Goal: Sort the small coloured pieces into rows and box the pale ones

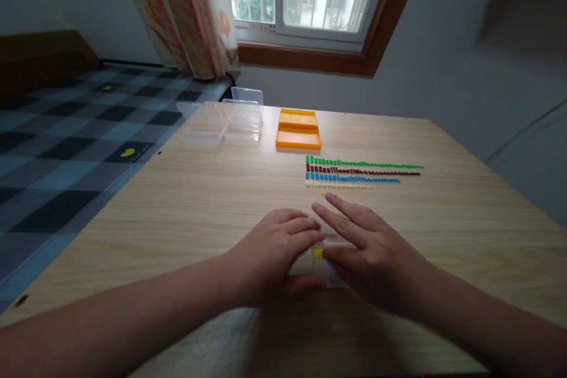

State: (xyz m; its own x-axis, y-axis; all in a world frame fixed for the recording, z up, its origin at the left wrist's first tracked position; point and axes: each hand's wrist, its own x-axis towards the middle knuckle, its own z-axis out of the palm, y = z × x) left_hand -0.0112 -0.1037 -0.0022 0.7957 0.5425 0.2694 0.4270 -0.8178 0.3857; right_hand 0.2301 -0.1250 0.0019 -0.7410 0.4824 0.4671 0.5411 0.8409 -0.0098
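Both my hands rest on a small clear plastic box [316, 260] near the front of the wooden table [212, 201]. My left hand [274, 248] curls around the box's left side, thumb underneath at the front. My right hand [363, 248] covers its right side, fingers stretched out over the top. A few yellow pieces [318, 253] show inside the box between the hands. Just beyond my right fingertips lie one or two small yellow pieces [330, 194] on the table.
Rows of small green [363, 163], brown [361, 172], blue [349, 178] and pale yellow pieces [339, 185] lie side by side mid-table. Behind them sits an orange tray [298, 130] and two open clear boxes [221, 124]. A checked bed [66, 136] adjoins the table's left edge.
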